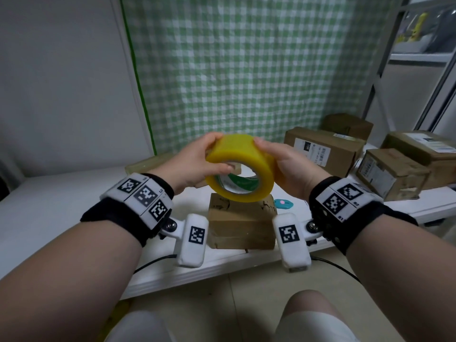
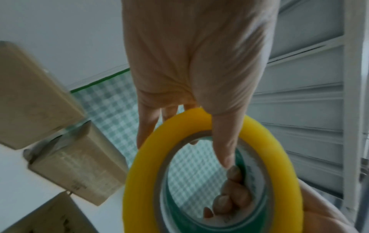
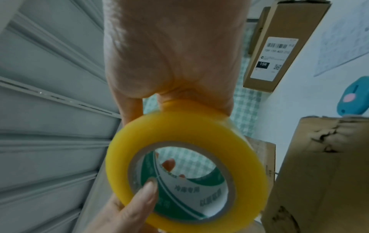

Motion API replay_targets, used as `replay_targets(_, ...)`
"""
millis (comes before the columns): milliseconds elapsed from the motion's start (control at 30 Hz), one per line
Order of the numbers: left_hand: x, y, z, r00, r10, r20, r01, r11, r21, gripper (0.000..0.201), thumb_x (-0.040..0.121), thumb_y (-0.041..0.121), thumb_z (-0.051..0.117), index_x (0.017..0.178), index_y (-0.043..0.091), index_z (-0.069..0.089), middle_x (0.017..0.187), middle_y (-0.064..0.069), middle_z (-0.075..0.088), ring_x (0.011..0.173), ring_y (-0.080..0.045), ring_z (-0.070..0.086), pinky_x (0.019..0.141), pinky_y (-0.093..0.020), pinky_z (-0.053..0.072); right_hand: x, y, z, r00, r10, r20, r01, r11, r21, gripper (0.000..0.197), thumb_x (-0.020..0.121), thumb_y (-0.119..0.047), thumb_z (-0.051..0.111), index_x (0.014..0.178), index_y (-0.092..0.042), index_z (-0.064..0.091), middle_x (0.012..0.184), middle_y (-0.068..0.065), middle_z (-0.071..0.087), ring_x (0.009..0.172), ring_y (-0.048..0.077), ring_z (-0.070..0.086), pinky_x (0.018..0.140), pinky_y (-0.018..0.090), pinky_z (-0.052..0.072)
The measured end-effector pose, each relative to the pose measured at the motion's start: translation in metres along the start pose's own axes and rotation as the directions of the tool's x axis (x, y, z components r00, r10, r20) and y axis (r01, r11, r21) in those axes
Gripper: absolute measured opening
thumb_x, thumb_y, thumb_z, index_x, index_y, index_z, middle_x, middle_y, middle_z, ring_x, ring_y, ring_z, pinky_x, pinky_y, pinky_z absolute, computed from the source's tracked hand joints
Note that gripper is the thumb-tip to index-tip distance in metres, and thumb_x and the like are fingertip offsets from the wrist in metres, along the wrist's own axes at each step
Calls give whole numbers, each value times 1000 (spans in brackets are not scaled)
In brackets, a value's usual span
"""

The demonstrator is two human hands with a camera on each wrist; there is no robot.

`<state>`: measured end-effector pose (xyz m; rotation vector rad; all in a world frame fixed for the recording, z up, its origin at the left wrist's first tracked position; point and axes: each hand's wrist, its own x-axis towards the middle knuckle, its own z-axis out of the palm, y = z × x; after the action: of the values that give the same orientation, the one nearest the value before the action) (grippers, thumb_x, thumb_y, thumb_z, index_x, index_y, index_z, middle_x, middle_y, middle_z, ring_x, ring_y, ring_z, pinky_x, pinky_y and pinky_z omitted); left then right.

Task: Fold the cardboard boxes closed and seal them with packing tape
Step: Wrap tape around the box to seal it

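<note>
**Both hands on tape roll, above box**

Left hand (image 1: 195,164) and right hand (image 1: 288,169) both grip the yellow tape roll (image 1: 240,169), held in the air over the small cardboard box (image 1: 241,223) at the desk's (image 1: 61,201) front edge. Left thumb hooks into the core; right fingers curl inside it too. Roll looks light, rigid, smooth-sided, so best held through the core. Loose tape end not visible. Box looks stiff, its top scuffed. More boxes (image 1: 325,149) sit toward the desk's back right.
</note>
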<state>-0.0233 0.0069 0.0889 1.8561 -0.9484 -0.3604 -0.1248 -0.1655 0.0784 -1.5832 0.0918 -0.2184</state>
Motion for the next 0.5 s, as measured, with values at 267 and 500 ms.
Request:
replay_targets(267,9,5,6,998,-49,-34,54,983,175,82,72,28,73,144,17,36,128,-9,55,106,-23,58,80,-37,50,1,1,12,986,-31,-166,11,992,-123,43,94,-40,51,119,-5,59,104,11,69,89,21,69,72,28,55)
replay_targets(500,7,10,12,992,103,-72,-54,866,496,67,90,18,59,149,18,26,144,-7,44,119,-26,51,82,-28,41,3,-2,13,982,-3,-187,-36,978,-207,44,95,-44,48,118,-7,55,116,14,63,106,29,62,97,43,49)
